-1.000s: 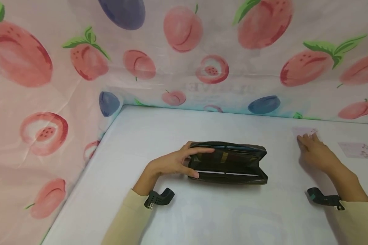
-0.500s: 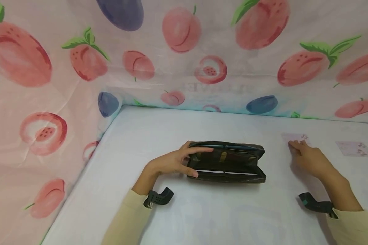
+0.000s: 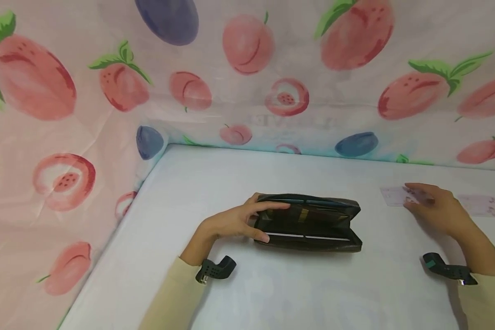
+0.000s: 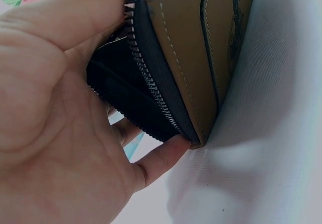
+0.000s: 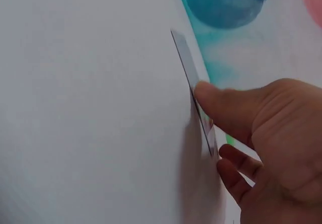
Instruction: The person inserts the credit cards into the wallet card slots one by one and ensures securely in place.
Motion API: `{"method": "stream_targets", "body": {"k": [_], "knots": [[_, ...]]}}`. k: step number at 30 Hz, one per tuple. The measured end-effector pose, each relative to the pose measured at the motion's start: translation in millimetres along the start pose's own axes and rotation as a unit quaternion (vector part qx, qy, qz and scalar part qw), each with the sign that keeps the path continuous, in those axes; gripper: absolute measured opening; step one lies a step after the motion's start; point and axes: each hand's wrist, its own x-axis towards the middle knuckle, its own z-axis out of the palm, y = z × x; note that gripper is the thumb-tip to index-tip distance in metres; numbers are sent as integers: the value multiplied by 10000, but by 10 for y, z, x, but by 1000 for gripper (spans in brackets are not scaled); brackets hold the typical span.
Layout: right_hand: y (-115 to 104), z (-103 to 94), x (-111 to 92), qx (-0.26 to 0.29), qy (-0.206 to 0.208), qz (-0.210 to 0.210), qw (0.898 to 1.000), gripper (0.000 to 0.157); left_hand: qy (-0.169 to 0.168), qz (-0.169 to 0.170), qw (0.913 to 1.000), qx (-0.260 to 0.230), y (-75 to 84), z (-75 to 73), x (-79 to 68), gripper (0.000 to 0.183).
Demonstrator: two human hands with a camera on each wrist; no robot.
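Observation:
My left hand (image 3: 233, 222) grips the left end of a dark long zip-around wallet (image 3: 313, 245), thumb on the near side and a finger laid over the far side. The wallet gapes upward. In the left wrist view its tan outer face (image 4: 186, 48) and zipper teeth (image 4: 146, 73) show. Thin white and bluish edges show in its inner slots. Off to the right, my right hand (image 3: 441, 208) pinches a thin pale-pink card (image 3: 393, 196) with a small flower print. In the right wrist view the card (image 5: 186, 58) is tilted up off the table under my thumb; some fingers behind it are hidden.
A second pale-pink card (image 3: 484, 205) lies flat just right of my right hand. Everything stands on a white table (image 3: 297, 288). Fruit-printed sheeting (image 3: 239, 82) rises behind it and along the left. A black camera mount (image 3: 216, 268) sits at each wrist.
My right hand has drawn the card toward me and left along the table, then lifted it in a pinch. The left hand and wallet have stayed in place.

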Motion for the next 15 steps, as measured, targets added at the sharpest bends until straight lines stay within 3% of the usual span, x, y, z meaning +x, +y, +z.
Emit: {"method": "stream_targets", "body": {"k": [15], "knots": [[140, -59, 149, -64, -657, 266, 9975, 74, -9, -19, 10000, 87, 4, 0, -9, 72]]}}
